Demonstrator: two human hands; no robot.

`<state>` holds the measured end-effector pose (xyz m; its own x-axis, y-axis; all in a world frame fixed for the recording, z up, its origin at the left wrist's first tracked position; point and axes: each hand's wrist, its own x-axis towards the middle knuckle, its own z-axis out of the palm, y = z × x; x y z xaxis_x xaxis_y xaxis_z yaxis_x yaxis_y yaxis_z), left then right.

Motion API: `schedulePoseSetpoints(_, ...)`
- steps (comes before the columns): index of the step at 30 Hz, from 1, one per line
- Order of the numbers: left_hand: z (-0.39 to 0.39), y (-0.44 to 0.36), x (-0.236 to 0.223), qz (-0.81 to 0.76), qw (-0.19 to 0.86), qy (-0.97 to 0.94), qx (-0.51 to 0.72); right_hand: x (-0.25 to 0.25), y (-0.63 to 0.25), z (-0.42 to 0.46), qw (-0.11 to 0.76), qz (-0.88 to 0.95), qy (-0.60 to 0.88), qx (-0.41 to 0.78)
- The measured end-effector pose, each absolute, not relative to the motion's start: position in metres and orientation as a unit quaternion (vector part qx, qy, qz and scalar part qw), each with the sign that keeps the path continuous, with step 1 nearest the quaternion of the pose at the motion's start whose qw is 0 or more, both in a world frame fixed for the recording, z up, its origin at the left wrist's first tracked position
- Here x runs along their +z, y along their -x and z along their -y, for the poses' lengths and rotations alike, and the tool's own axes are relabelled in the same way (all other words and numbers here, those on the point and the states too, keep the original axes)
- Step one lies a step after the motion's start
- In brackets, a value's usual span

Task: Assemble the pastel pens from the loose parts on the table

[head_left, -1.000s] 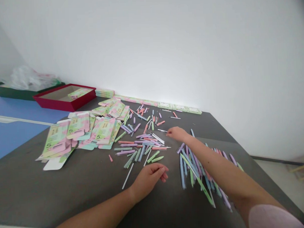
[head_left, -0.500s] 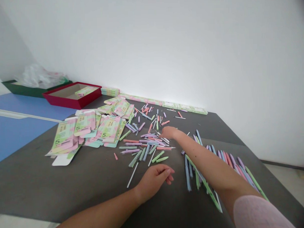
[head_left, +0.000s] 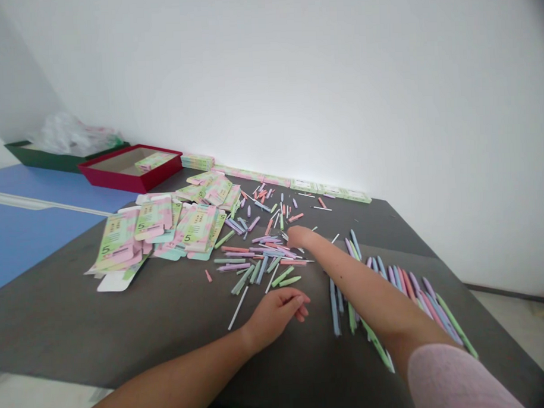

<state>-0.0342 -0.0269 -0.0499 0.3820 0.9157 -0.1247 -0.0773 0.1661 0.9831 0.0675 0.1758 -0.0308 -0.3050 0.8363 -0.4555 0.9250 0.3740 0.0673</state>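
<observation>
My right hand (head_left: 300, 237) reaches over the far side of a loose pile of pastel pen parts (head_left: 265, 252), its fingers bent down among them. The fingertips are mostly hidden, so what they grip does not show. Closer to me, my left hand (head_left: 279, 311) hovers or rests over the dark table (head_left: 178, 326), thumb against curled fingers; anything inside is hidden. Beside it lie a thin white refill (head_left: 237, 308) and two green barrels (head_left: 283, 276). Under and beyond my right forearm, pastel pens (head_left: 409, 285) lie side by side in a row.
Flat printed cartons (head_left: 196, 227) are heaped on the left. Behind them stand a red box (head_left: 140, 183) and a green tray (head_left: 51, 158) with clear plastic bags (head_left: 71, 135). Folded small boxes (head_left: 275, 180) line the wall. A small coral piece (head_left: 208, 276) lies alone.
My right hand has shifted slightly left and its fingers have dipped lower into the pile. My left hand has barely moved. The whole view has tilted a little.
</observation>
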Motion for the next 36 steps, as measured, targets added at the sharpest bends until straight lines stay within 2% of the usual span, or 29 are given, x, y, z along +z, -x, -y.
schedulePoseSetpoints(4,0.027,0.034,-0.048,-0.412,0.629,-0.535,0.386,-0.021,-0.076,-0.175,0.156,-0.791,-0.577,-0.134)
schedulePoseSetpoints(8,0.023,0.039,-0.047,-0.445,0.564,-0.569,0.4,-0.002,-0.095,-0.168,0.071,-0.769,-0.606,-0.191)
schedulePoseSetpoints(14,-0.009,0.073,-0.04,-0.551,0.328,-0.649,0.41,0.007,-0.129,-0.107,-0.11,-0.714,-0.606,-0.334)
schedulePoseSetpoints(18,-0.047,0.092,-0.037,-0.57,0.166,-0.742,0.311,-0.007,-0.134,-0.051,-0.211,-0.657,-0.592,-0.415)
schedulePoseSetpoints(20,-0.066,0.094,-0.038,-0.555,0.127,-0.789,0.231,-0.016,-0.13,-0.028,-0.239,-0.629,-0.588,-0.448)
schedulePoseSetpoints(28,-0.111,0.082,-0.054,-0.523,0.117,-0.837,0.112,-0.05,-0.118,0.021,-0.278,-0.573,-0.605,-0.477)
schedulePoseSetpoints(36,-0.122,0.084,-0.045,-0.545,0.157,-0.817,0.107,-0.061,-0.117,0.025,-0.221,-0.617,-0.635,-0.408)
